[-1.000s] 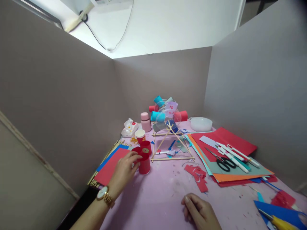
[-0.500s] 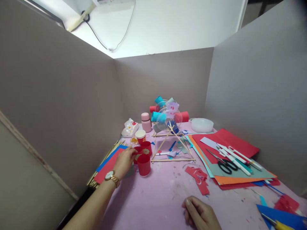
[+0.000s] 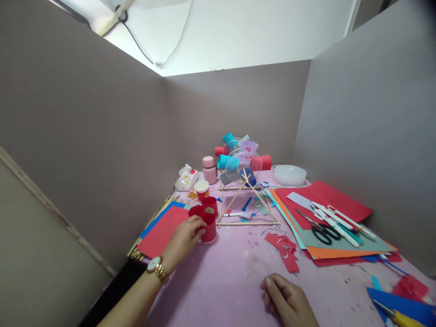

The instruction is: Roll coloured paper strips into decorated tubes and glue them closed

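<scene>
Three red cups stand close together left of the middle. My left hand (image 3: 186, 235), with a gold watch on its wrist, has its fingers closed at the left rim of the front red cup (image 3: 209, 228). Behind that hand is a second red cup (image 3: 195, 210), partly covered. The third red cup (image 3: 210, 205) bears a flower pattern. Loosely curled on the pink tabletop, my right hand (image 3: 286, 297) shows nothing in its fingers. Right of the cups stands a stick frame (image 3: 248, 223) carrying a wheel of coloured paper tubes (image 3: 228, 162).
A white-rimmed paper cup (image 3: 202, 188), pink flask (image 3: 210, 171) and tissue pack (image 3: 187, 178) stand behind. Coloured paper sheets (image 3: 350, 254) with scissors (image 3: 323, 234) and pens lie right. Red scraps (image 3: 284, 250) and a yellow-handled tool (image 3: 403, 319) lie nearer; grey partitions surround the table.
My left hand has moved from the rear left red cup toward me and right, to the front cup. My right hand stays put. The view has shifted slightly.
</scene>
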Action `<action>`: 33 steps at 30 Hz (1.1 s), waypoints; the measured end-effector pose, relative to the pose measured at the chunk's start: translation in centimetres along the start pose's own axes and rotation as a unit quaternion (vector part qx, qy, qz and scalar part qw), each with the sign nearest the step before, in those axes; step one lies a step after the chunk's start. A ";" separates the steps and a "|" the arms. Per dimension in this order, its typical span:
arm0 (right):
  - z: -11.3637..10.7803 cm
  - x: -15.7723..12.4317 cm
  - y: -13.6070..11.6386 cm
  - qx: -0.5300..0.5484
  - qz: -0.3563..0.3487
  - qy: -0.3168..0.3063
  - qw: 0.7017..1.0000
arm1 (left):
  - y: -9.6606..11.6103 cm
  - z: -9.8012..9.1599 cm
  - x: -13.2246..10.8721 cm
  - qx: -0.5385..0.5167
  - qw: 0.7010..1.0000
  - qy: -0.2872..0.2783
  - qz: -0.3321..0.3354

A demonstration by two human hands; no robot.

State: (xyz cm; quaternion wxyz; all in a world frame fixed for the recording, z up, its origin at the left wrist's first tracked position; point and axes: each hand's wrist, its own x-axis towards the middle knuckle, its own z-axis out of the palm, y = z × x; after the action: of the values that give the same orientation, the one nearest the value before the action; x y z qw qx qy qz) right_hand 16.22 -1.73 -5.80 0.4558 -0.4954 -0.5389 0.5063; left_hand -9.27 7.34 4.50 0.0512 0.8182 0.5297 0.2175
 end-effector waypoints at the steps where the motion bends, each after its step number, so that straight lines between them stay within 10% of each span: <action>1: 0.1 0.0 0.0 0.002 -0.002 0.008 1.000 | 0.0 0.2 0.1 0.006 1.000 0.000 -0.003; 15: 0.5 0.0 0.4 0.023 -0.020 0.029 0.999 | 0.8 0.0 0.7 0.081 0.996 -0.039 -0.016; 33: 0.3 -0.2 0.8 0.007 -0.004 0.030 1.000 | -0.2 -0.6 -0.9 -0.021 0.997 0.073 -0.029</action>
State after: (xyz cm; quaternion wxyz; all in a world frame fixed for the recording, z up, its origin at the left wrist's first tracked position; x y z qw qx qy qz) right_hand 16.03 -1.92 -6.62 0.4778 -0.5049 -0.5230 0.4932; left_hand -10.03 6.50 4.74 0.0360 0.7832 0.5510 0.2859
